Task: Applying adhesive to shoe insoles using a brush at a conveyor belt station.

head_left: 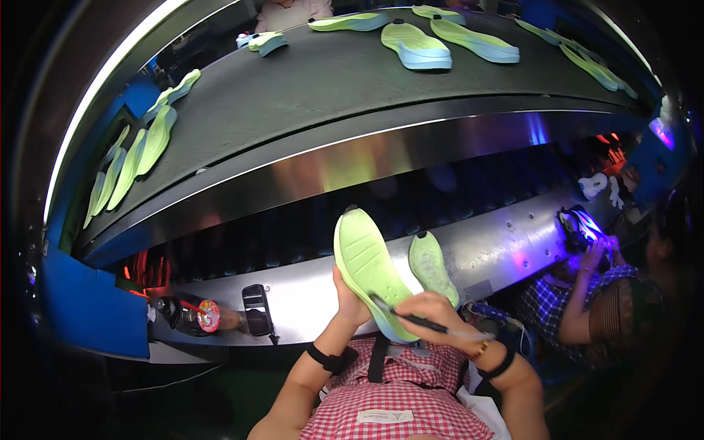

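My left hand [349,299] grips a yellow-green shoe sole [363,253] from beneath, along its left edge. The sole is tilted, with its grooved face up and a small black tip at the far end. In my right hand [434,309] is a brush [422,321] with a black handle, its dark head at the lower half of the sole. A thin pale line trails from the handle past my wrist. A second sole [433,265], paler and blotchy on its face, lies on the metal ledge [301,293] just right of the held one.
Beyond the ledge runs a dark conveyor belt [293,95] bearing several soles [416,48]. A black rectangular object [257,309], a cup with a colourful lid [208,315] and a dark bottle [176,314] stand at left. A co-worker [587,293] handles something under violet light at right.
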{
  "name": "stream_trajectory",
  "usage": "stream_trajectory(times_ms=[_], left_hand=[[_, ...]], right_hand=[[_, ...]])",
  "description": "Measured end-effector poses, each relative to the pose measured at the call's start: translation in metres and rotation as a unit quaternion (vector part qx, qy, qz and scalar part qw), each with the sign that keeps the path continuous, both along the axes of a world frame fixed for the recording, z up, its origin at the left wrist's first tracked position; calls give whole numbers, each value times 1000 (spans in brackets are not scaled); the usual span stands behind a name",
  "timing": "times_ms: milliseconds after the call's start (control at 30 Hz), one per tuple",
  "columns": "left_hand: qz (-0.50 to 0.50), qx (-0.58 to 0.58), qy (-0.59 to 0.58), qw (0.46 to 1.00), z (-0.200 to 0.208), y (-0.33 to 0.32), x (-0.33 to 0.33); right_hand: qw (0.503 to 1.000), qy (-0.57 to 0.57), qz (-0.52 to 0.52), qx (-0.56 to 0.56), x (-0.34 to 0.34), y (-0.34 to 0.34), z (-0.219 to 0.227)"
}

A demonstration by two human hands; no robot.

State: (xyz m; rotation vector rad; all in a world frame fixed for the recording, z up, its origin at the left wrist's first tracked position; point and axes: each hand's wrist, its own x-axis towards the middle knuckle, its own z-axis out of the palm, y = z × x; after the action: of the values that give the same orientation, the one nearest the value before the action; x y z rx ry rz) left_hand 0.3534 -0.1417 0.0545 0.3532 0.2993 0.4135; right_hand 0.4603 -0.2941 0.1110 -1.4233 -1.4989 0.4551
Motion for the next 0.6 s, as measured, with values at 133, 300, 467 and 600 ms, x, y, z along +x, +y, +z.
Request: stream_trajectory(times_ms=[133, 300, 467, 600], left_hand=[[-31, 24, -33, 999, 11, 6, -9], [-89, -25, -100, 991, 20, -26, 1], [-51, -50, -15, 997, 33, -30, 4], [-58, -35, -25, 997, 39, -28, 4]], right_hand=[[990, 97, 71, -74, 7, -19, 22], [966, 179, -179, 44, 27, 17, 42], [995, 99, -2, 5, 12, 16, 43], [973, 221, -61, 11, 16, 5, 44]])
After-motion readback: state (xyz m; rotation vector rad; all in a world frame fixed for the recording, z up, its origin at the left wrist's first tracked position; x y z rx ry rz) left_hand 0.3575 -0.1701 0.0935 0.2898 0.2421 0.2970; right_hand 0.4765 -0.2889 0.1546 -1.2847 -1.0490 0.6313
